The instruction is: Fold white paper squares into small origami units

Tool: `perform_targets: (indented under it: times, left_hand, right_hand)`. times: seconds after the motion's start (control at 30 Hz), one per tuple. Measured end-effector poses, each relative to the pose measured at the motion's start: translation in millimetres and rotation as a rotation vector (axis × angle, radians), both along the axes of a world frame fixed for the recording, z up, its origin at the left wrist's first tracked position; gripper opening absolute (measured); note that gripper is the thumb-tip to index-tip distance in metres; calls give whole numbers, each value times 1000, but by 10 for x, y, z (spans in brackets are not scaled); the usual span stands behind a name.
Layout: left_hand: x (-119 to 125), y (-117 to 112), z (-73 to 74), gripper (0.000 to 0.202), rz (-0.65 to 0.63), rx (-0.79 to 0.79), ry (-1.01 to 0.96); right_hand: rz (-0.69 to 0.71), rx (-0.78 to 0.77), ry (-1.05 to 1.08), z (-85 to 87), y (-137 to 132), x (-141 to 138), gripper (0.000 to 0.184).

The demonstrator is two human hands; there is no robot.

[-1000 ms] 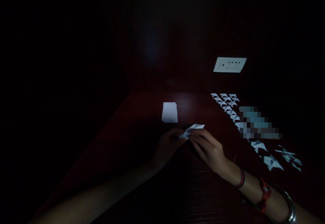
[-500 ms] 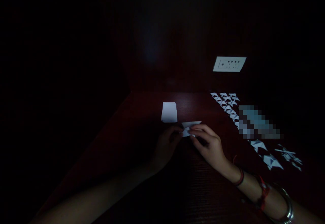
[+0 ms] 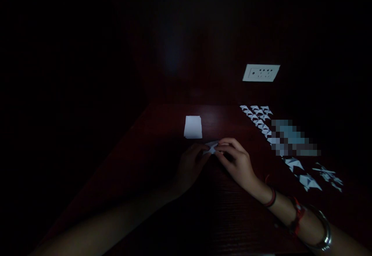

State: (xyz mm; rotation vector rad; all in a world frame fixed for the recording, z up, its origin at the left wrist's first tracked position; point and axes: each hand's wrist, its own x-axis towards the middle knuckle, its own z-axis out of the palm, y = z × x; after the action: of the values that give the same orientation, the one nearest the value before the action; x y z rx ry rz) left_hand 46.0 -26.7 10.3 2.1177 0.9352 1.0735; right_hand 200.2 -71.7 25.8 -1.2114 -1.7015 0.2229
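- Left hand [image 3: 188, 164], shadowed, and right hand [image 3: 240, 164]: both nearly closed, pinching the paper [image 3: 212, 148], partly hiding it.
- Paper: well in from the table's [image 3: 162, 126] left edge.
- Right edge: lost in darkness.

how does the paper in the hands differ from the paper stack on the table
The held paper is folded and creased, while the paper stack looks flat and roughly rectangular. The held paper is pinched between the left hand and right hand; the paper stack lies untouched on the table. Fingers partly cover the held paper, but the paper stack is unobstructed. Both are white.
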Motion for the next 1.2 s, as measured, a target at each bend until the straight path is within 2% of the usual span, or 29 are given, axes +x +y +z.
perform_targets:
  times: [0.37,0.53,0.77,0.93,1.2]
  left_hand:
    - [-35,9,-1,9,83,331,107]
    - [-55,55,-45,11,-39,442,115]
    - [-65,96,-88,11,-116,488,102]
    - [-72,81,-90,10,-114,455,52]
    - [-85,29,-26,10,-117,409,-90]
  right_hand:
    - [66,-10,-114,14,-7,30,13]
    - [48,11,-150,-16,-20,43,12]
    - [52,54,-171,-38,-46,55,17]
    - [103,58,-209,-14,-76,43,17]
    - [121,38,-126,44,-49,47,16]
